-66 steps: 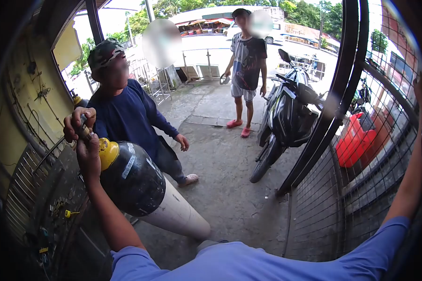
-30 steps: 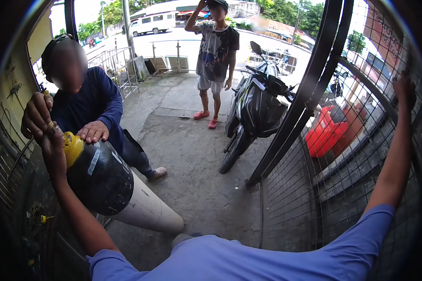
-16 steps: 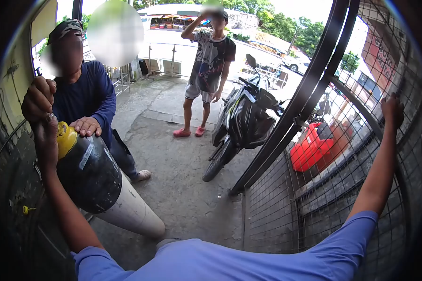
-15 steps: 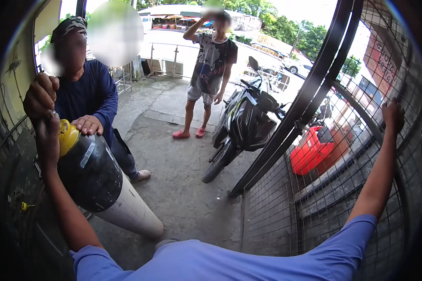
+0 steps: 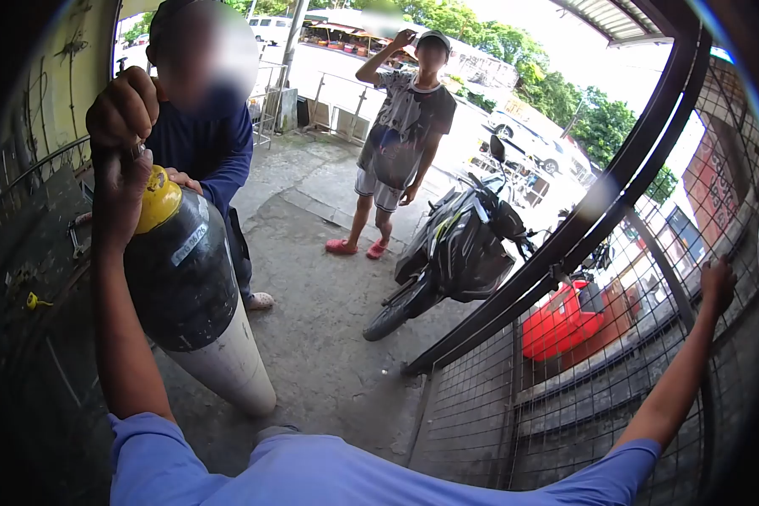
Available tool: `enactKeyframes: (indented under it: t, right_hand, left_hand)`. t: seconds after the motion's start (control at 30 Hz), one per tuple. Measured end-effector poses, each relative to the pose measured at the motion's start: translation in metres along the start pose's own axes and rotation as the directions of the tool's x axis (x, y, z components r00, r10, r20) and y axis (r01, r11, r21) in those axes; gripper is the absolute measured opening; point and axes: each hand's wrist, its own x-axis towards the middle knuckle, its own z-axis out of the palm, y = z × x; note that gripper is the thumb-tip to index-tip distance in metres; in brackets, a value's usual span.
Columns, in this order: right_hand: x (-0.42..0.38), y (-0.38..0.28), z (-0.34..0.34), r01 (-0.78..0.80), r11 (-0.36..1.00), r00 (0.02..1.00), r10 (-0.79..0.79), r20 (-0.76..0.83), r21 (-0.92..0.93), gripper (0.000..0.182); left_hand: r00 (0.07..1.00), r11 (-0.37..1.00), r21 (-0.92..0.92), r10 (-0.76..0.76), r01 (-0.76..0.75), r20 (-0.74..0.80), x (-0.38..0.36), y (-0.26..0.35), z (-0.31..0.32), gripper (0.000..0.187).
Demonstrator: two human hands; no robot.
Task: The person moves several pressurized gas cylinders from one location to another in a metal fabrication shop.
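My left hand (image 5: 126,139) is closed at the top of a tall gas cylinder (image 5: 181,278), beside its yellow neck (image 5: 158,202). The fingers hide whatever they grip there. Black paint covers the upper body of the cylinder and white the lower part; it tilts with its base on the floor. A co-worker's hand (image 5: 181,179) rests on its shoulder from the far side. Out to the right, my right hand (image 5: 717,287) is closed on the wire mesh gate (image 5: 599,379), with my arm stretched out.
A co-worker in a dark blue top (image 5: 219,135) stands behind the cylinder. Farther off is a person in pink shoes (image 5: 405,135), one arm raised. A black motorcycle (image 5: 455,236) is parked by the gate frame (image 5: 557,266). Outside the mesh is a red object (image 5: 561,320).
My view has shifted. The cylinder looks more upright, and its top and my left hand sit farther right in view. The co-worker's head is nearer. My right hand stays on the gate.
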Motion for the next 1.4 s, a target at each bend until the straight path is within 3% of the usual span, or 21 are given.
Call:
enactKeyframes:
  t: [0.23, 0.3, 0.33, 0.4, 0.47, 0.53, 0.6, 0.77, 1.03, 1.07, 1.13, 1.17, 1.3, 1.4]
  right_hand:
    - [0.021, 0.012, 0.038, 0.027, 1.000, 0.997, -0.027, -0.076, -0.002, 0.051]
    - [0.061, 0.028, 0.110, 0.023, 1.000, 0.982, -0.020, -0.188, 0.013, 0.051]
    - [0.034, 0.013, 0.056, 0.015, 0.998, 0.999, -0.018, -0.045, -0.063, 0.051]
    - [-0.015, -0.008, -0.028, 0.006, 0.999, 1.000, -0.005, -0.011, 0.036, 0.046]
    - [-0.025, -0.013, -0.050, -0.018, 0.996, 1.000, 0.016, 0.018, 0.090, 0.045]
    - [-0.026, -0.012, -0.048, -0.033, 0.996, 0.998, 0.029, 0.047, 0.087, 0.047]
    - [-0.033, -0.011, -0.047, 0.002, 0.996, 0.999, 0.002, -0.050, 0.086, 0.048]
    - [-0.015, -0.008, -0.031, -0.024, 0.999, 1.000, 0.024, -0.005, 0.040, 0.049]
    - [0.038, 0.022, 0.050, 0.021, 0.999, 0.991, -0.018, -0.129, 0.025, 0.051]
    - [0.040, 0.023, 0.060, 0.027, 0.999, 0.990, -0.023, -0.140, 0.024, 0.051]
    - [0.026, 0.015, 0.051, 0.016, 0.999, 0.993, -0.013, -0.119, 0.028, 0.051]
    - [0.001, 0.003, -0.002, -0.020, 0.989, 0.999, 0.026, -0.045, 0.146, 0.047]
    - [-0.036, -0.018, -0.032, -0.092, 0.943, 0.978, 0.145, -0.147, 0.318, 0.043]
    - [-0.025, -0.002, -0.019, -0.101, 0.972, 0.982, 0.132, -0.136, 0.213, 0.046]
  left_hand:
    - [1.000, 1.000, 0.010, 0.014, -0.014, 0.007, 0.000, 0.000, -0.002, 0.052]
    - [0.999, 0.998, 0.053, 0.038, -0.039, 0.008, 0.001, 0.005, -0.002, 0.054]
    - [1.000, 0.998, 0.061, 0.018, -0.019, 0.021, 0.002, 0.006, -0.004, 0.056]
    - [1.000, 0.998, 0.057, -0.001, 0.000, 0.021, 0.001, 0.008, -0.004, 0.059]
    - [1.000, 1.000, 0.017, 0.019, -0.019, -0.002, 0.001, 0.012, 0.001, 0.062]
    - [1.000, 0.999, 0.032, -0.013, 0.012, 0.025, 0.003, 0.005, -0.002, 0.065]
    - [0.995, 0.996, -0.029, -0.081, 0.083, 0.062, 0.001, -0.008, -0.007, 0.062]
    - [0.998, 0.998, 0.062, -0.006, 0.002, 0.058, 0.005, -0.013, -0.008, 0.063]
    - [0.992, 0.994, 0.054, 0.095, -0.100, 0.088, 0.012, -0.019, -0.007, 0.059]
    - [0.993, 0.997, 0.077, 0.004, -0.013, 0.119, 0.012, -0.027, -0.015, 0.062]
    - [0.981, 0.990, 0.096, -0.121, 0.108, 0.148, 0.010, -0.031, -0.019, 0.066]
    - [0.982, 0.988, 0.094, -0.132, 0.119, 0.137, 0.009, -0.036, -0.018, 0.063]
    - [0.988, 0.987, 0.090, -0.136, 0.130, 0.072, 0.013, -0.065, -0.024, 0.054]
    - [0.985, 0.982, 0.069, -0.175, 0.175, -0.001, 0.020, -0.100, -0.033, 0.048]
